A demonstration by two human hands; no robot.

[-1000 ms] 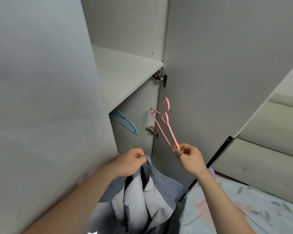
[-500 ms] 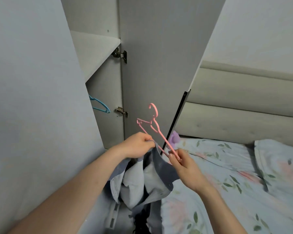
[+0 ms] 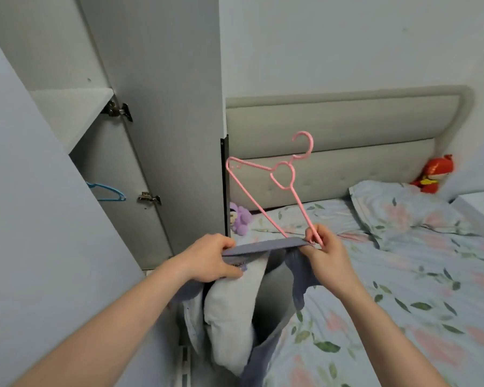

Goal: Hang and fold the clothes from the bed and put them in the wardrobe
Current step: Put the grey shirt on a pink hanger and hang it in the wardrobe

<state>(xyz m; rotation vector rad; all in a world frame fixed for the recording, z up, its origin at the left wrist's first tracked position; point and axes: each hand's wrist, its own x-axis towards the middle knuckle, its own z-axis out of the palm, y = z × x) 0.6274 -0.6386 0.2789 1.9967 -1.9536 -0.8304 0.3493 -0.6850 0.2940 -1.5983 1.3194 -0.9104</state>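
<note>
A grey-blue garment [image 3: 229, 308] with a pale lining hangs between my hands, its top edge stretched flat. My left hand [image 3: 211, 259] grips that edge on the left. My right hand [image 3: 323, 247] pinches one end of a pink plastic hanger [image 3: 274, 185] together with the right end of the edge; the hanger stands up above the garment, hook at the top. The wardrobe [image 3: 101, 141] stands open on the left, with a shelf and a blue hanger [image 3: 106, 191] inside. The bed [image 3: 403, 289] with a floral sheet lies to the right.
The open wardrobe door [image 3: 173, 121] stands between the wardrobe and the bed. Another door panel [image 3: 25, 219] fills the near left. A padded headboard [image 3: 341, 141], a pillow [image 3: 397, 210], a purple plush toy [image 3: 239, 219] and a red doll [image 3: 433, 174] are at the bed's head.
My view has swung right from the wardrobe toward the bed. My hands have drawn apart, stretching the garment's top edge, and the hanger has turned broadside, its end now at that edge.
</note>
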